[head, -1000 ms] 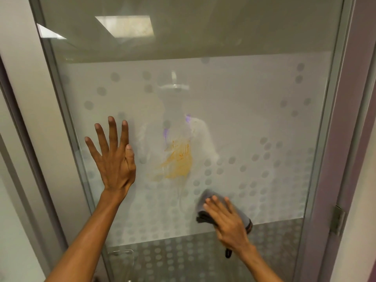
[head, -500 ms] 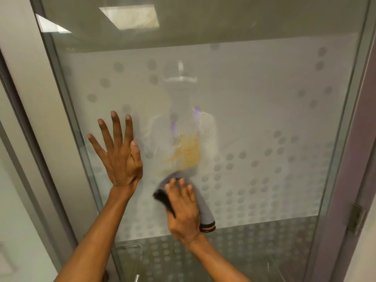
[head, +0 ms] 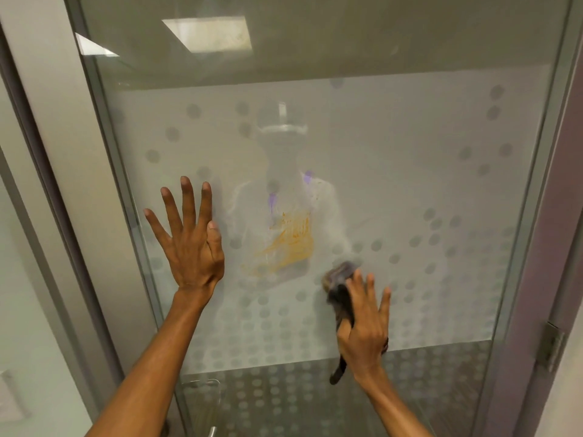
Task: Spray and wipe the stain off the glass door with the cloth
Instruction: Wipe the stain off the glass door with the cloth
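A smeared orange stain [head: 288, 244] sits at mid-height on the frosted, dotted glass door [head: 410, 168], with a wet sheen around it. My left hand [head: 192, 247] lies flat on the glass to the left of the stain, fingers spread and pointing up. Lower right of the stain, my right hand [head: 366, 326] presses a dark grey cloth [head: 339, 279] against the glass with straight, spread fingers. The cloth's top edge pokes out above my fingers and one end hangs below my wrist. No spray bottle is in view.
A grey metal frame [head: 104, 184] runs down the door's left edge, with a wall beside it. On the right stands the door jamb with a hinge [head: 550, 345]. A metal handle [head: 213, 432] shows at the bottom edge.
My right hand swept the cloth left under the stain, then back right to its lower right. The stain looks more streaked. My left hand stayed flat on the glass.
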`<state>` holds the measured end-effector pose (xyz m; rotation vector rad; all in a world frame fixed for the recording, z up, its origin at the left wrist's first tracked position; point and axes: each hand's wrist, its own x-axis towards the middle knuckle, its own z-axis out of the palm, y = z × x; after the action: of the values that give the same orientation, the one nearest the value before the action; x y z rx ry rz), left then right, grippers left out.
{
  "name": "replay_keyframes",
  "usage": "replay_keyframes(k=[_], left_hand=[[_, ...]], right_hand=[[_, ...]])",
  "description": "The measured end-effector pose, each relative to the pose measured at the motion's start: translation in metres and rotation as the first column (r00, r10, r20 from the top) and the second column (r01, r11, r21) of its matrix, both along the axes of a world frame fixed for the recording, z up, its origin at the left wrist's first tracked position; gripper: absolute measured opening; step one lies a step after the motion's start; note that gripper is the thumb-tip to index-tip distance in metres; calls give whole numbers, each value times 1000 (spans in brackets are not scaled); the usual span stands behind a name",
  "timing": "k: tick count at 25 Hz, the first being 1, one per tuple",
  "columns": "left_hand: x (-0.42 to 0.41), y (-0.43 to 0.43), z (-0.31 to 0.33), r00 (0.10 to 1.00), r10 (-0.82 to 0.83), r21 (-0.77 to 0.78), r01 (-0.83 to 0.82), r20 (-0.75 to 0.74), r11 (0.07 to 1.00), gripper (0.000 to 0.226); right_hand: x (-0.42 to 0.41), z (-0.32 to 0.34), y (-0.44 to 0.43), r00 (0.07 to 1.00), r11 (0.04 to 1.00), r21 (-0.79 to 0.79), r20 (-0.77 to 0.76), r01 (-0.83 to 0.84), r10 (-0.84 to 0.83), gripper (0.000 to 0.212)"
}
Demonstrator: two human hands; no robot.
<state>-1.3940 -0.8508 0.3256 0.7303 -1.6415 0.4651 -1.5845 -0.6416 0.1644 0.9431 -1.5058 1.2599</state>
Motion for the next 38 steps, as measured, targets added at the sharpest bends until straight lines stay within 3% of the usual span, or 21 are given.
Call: replay_keyframes(k=[6,9,11,13,15,17,19,22,26,28,30,32,34,36,38], left_hand=[[0,1,0,1000,-22,-12,22,-8,1000,62],[-1,0,-1,999,-37,-12,37,-19,999,62],[0,-1,-1,999,-39,-9,39,-18,999,62],[0,-1,-2,999,-39,-9,39,-21,999,62],[-1,2,0,999,-41,-5,41,-19,999,62],[2,2,1,999,-42,-8,42,-8,999,62],[14,-4,-2,999,-34,-25,34,13,999,61],[33,-19,-6,997,-45,-59,49,67,997,60],[35,-23,-5,995,-13,-88,22,99,996,61],[33,-24,-6,995,-5,-94,14,100,995,62],[34,-25,-6,995,-2,-93,11,103,996,61],[34,-25,-4,994,-5,-86,14,109,996,61],[36,-23,-4,993,-13,-77,22,116,997,60],[38,-22,-6,994,-23,-59,29,110,998,59],[40,-19,-8,995,-15,-45,19,99,999,59]], right_hand=[[-2,125,-9,929,894,-421,248,-153,275,56],[2,185,-14,867,853,-484,324,-193,380,61],[18,211,-26,897,895,-355,247,-269,367,61],[36,223,-40,938,936,-110,61,-334,342,60],[44,217,-47,938,945,152,-151,-290,312,56],[33,197,-41,909,937,302,-317,-173,270,54],[15,168,-22,917,963,263,-371,-51,150,55],[-2,141,-2,986,999,24,-167,29,-24,58],[18,194,-28,990,976,-183,47,-120,131,59],[34,221,-46,981,979,-76,-59,-187,183,60],[48,217,-62,943,971,155,-251,-182,217,60],[52,182,-63,851,910,402,-438,-105,291,58],[36,133,-45,746,839,542,-575,40,336,57],[6,97,-15,732,848,515,-624,121,274,62],[-22,82,12,817,916,382,-562,123,125,70]])
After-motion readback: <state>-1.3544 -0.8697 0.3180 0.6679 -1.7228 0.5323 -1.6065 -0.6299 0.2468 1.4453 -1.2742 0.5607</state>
